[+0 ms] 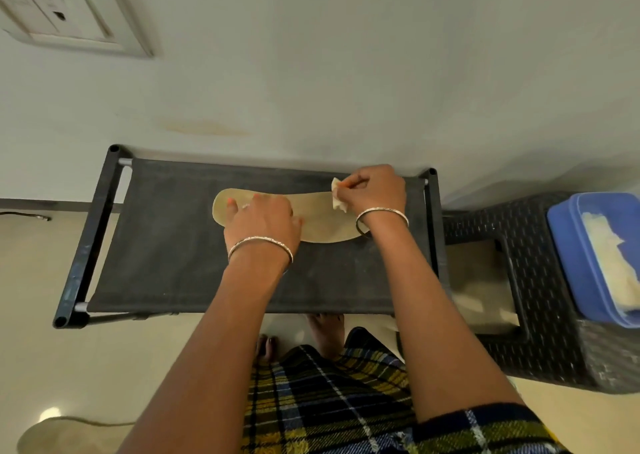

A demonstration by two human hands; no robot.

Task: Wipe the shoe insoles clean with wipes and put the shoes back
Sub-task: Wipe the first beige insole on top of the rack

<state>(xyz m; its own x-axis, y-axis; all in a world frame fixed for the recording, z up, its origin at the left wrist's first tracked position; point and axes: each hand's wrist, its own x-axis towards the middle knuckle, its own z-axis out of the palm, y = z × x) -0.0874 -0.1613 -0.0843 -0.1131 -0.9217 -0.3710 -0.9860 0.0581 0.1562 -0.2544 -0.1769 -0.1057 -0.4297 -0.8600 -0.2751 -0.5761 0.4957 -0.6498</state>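
Closest to me is a checked cloth of yellow, blue and black at the bottom of the view. Two bare arms reach out over it.

Biggest of all is the pale plain wall at the back, with a white switch plate high on its left. Next is the shiny cream floor. Against the wall stands a black rack with a dark cloth top. The cloth is pulled tight in a frame of black bars. To its right I see a black plastic stool with a woven pattern. On it sits a blue plastic box with white wipes inside.

Near the middle of the rack's cloth top lies a tan flat shoe insole. Its long side runs from left to right, in line with the wall. Its left end is round. Its right part looks wider, but the tip is hidden. It looks thin and smooth.

The left hand has its fingers spread and presses flat on the insole's left half. The right hand pinches a small white crumpled wipe between thumb and fingers. The wipe touches the insole's right end. Each wrist wears a thin silver bangle.
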